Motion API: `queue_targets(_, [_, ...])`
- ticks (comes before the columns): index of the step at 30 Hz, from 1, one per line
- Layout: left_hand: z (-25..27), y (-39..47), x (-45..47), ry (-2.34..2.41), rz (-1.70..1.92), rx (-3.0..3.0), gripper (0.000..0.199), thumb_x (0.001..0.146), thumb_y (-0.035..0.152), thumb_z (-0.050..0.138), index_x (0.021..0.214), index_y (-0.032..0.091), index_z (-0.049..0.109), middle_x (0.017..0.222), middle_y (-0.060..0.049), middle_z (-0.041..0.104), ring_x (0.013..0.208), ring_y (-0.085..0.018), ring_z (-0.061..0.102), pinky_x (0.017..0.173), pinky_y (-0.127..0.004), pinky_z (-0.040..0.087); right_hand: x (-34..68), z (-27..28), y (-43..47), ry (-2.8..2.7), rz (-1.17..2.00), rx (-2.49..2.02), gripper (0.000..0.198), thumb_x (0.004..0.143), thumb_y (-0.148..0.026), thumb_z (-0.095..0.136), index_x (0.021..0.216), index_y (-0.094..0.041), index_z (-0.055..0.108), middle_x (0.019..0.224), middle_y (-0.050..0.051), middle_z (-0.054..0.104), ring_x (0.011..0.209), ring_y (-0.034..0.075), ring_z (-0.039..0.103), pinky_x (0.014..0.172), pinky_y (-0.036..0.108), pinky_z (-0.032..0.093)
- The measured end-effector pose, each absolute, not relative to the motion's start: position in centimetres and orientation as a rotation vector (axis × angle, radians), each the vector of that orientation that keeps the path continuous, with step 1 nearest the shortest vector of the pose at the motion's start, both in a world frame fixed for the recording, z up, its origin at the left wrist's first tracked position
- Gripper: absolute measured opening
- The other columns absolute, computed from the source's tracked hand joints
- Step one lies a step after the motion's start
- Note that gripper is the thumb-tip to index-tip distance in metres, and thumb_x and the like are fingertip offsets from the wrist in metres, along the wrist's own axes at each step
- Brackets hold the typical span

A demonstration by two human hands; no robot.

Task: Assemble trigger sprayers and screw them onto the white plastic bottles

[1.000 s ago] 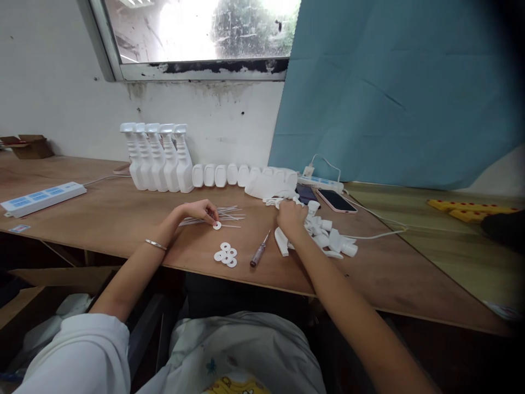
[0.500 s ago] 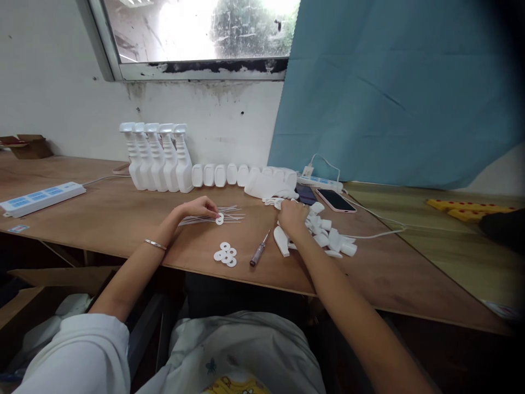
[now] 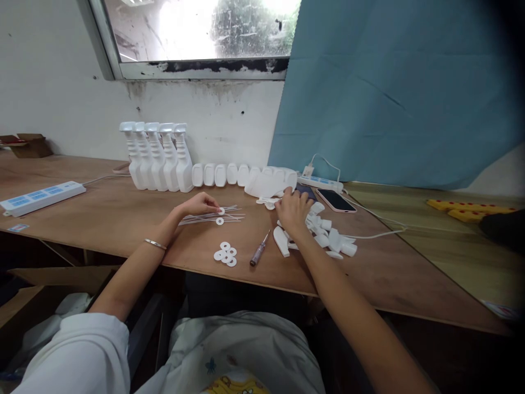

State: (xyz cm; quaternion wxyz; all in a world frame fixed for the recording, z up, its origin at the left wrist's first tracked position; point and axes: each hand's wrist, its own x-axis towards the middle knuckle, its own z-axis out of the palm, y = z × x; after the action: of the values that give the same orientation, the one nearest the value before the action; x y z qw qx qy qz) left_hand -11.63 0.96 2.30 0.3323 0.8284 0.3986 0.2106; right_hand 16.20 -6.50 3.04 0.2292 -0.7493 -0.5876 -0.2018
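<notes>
My left hand (image 3: 202, 203) is closed in a pinch on a white washer (image 3: 222, 210), above a bundle of thin clear tubes (image 3: 233, 218). Just below, a second washer (image 3: 220, 221) lies on the tubes. My right hand (image 3: 292, 211) is palm down with its fingers apart, over the left end of a heap of white spray-head parts (image 3: 322, 227). Small flat white pieces (image 3: 268, 203) lie by its fingertips. What is under the palm is hidden. A loose group of washers (image 3: 225, 254) lies near the table edge, left of a clear-handled screwdriver (image 3: 258, 253).
White spray bottles (image 3: 158, 158) stand in a row at the wall, beside lying white bottles (image 3: 220, 175) and a white bag (image 3: 262, 183). A phone (image 3: 336, 201) and power strips (image 3: 43, 198) with cables lie on the table (image 3: 123, 219). An open box (image 3: 61, 276) sits below left.
My right hand's fingers have spread and reach slightly farther toward the wall. My left hand has raised one washer a little; another now shows separately below it.
</notes>
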Motion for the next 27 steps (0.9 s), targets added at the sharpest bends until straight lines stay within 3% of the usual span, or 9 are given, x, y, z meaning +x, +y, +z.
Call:
queue_targets(7, [2.9, 0.3, -11.2, 1.006, 0.758, 2.112, 0.037, 0.066, 0.046, 0.068, 0.078, 0.01, 0.069, 0.065, -0.003, 0.062, 0.057, -0.008, 0.047, 0.053, -0.02, 0.034, 15.1, 3.2, -6.2, -1.651, -0.214, -1.627, 0.028, 0.08, -0.023, 0.043, 0.104, -0.013, 0.052, 0.101, 0.012, 0.057, 0.097, 0.024, 0.048, 0.086, 0.034, 0.033])
queue_targets(12, [3.0, -1.1, -9.6, 0.91, 0.772, 1.953, 0.036, 0.065, 0.044, 0.07, 0.072, 0.009, 0.065, 0.061, -0.002, 0.059, 0.055, -0.008, 0.046, 0.053, -0.02, 0.034, 13.6, 1.8, -6.3, -1.741, 0.182, -1.421, 0.025, 0.077, -0.027, 0.043, 0.099, -0.016, 0.051, 0.094, 0.006, 0.06, 0.083, 0.018, 0.054, 0.076, 0.027, 0.039])
queue_targets(21, [1.2, -1.0, -8.0, 0.775, 0.72, 1.903, 0.035, 0.065, 0.043, 0.07, 0.064, 0.01, 0.059, 0.056, 0.001, 0.054, 0.051, -0.006, 0.043, 0.05, -0.02, 0.031, 12.2, 0.7, -6.9, -2.039, 0.261, -1.336, 0.02, 0.083, -0.025, 0.041, 0.09, -0.017, 0.058, 0.092, 0.004, 0.063, 0.083, 0.015, 0.055, 0.076, 0.026, 0.038])
queue_targets(27, [0.8, -0.8, -7.6, 0.77, 0.791, 1.9, 0.035, 0.067, 0.042, 0.069, 0.063, 0.01, 0.056, 0.053, 0.002, 0.051, 0.048, -0.005, 0.04, 0.047, -0.019, 0.028, 12.1, 0.6, -7.0, -2.117, 0.335, -1.248, 0.027, 0.089, -0.036, 0.039, 0.093, -0.017, 0.057, 0.093, 0.005, 0.062, 0.083, 0.016, 0.056, 0.075, 0.026, 0.039])
